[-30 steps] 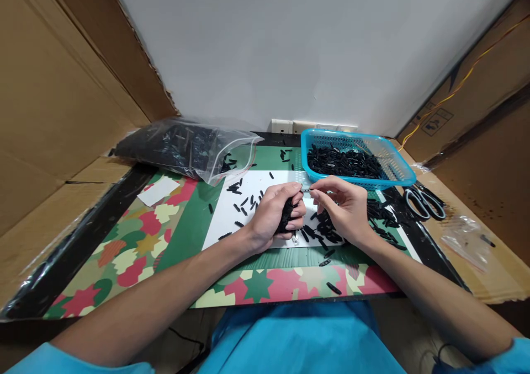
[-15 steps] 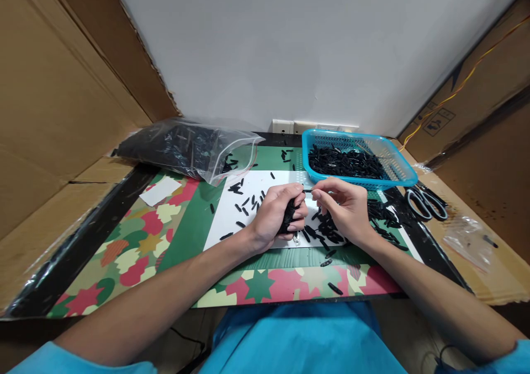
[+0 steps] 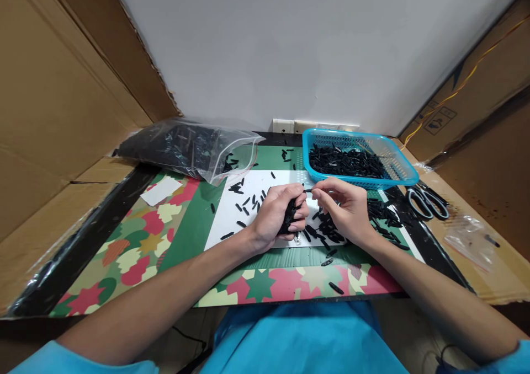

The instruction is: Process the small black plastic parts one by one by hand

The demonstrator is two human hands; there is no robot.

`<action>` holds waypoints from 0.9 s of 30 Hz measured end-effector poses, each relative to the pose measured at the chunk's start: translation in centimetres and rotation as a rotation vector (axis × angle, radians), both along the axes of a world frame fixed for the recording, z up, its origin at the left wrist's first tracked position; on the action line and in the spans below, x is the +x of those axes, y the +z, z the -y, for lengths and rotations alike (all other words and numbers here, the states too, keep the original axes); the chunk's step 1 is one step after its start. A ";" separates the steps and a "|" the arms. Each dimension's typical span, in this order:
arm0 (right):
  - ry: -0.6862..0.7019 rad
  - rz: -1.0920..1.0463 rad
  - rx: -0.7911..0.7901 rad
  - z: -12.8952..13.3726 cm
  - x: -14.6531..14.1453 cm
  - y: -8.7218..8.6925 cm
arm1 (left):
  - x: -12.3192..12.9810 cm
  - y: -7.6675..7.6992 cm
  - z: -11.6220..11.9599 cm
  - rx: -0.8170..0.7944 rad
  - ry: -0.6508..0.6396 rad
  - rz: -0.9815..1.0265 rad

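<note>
My left hand [image 3: 279, 217] is wrapped round a clump of small black pieces [image 3: 289, 219] above the white sheet [image 3: 219, 222]. Between its thumb and forefinger sits one end of a thin black piece [image 3: 308, 191]. The thumb and forefinger of my right hand [image 3: 343, 207] pinch the other end of that piece, just to the right. Beneath and around both hands, loose black pieces [image 3: 327, 230] lie scattered on the sheet and the green mat [image 3: 186, 225].
A blue basket [image 3: 360, 183] of black pieces stands behind my right hand. Scissors [image 3: 426, 203] and a small clear bag [image 3: 467, 241] lie at the right. A large zip bag [image 3: 178, 148] of dark contents rests back left, near a white paper scrap [image 3: 160, 191].
Both hands hold nearly the same place and grip. The whole view has shifted very slightly.
</note>
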State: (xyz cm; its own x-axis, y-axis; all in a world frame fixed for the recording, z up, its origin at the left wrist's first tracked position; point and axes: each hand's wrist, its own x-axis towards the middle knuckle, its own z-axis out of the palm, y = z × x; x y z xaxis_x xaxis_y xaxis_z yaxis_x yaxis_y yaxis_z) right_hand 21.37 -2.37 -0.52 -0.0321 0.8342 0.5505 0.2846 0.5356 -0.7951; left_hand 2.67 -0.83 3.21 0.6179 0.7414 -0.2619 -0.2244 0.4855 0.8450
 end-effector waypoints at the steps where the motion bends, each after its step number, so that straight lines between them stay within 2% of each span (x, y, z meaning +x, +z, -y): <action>1: -0.005 0.029 0.026 0.0 0.0 0.0 | 0.0 0.0 0.0 -0.002 0.000 0.001; 4: -0.053 0.116 0.169 0.1 0.1 0.1 | 0.0 0.0 0.0 -0.012 0.006 -0.006; 8: -0.109 0.252 0.466 0.2 0.2 0.2 | 0.1 0.2 0.2 -0.013 0.006 -0.036; 10: -0.109 0.308 0.526 0.1 0.2 0.3 | 0.1 0.2 0.3 -0.019 -0.004 -0.044; 19: -0.084 0.386 0.541 0.0 0.6 0.4 | 0.1 -0.9 0.0 0.113 -0.057 -0.020; 23: -0.030 0.358 0.524 -0.2 0.9 0.5 | 0.1 -0.9 0.0 0.107 -0.076 -0.011; 27: 0.030 0.298 0.442 -0.1 1.0 0.9 | 0.0 -0.9 -0.1 0.098 -0.110 0.003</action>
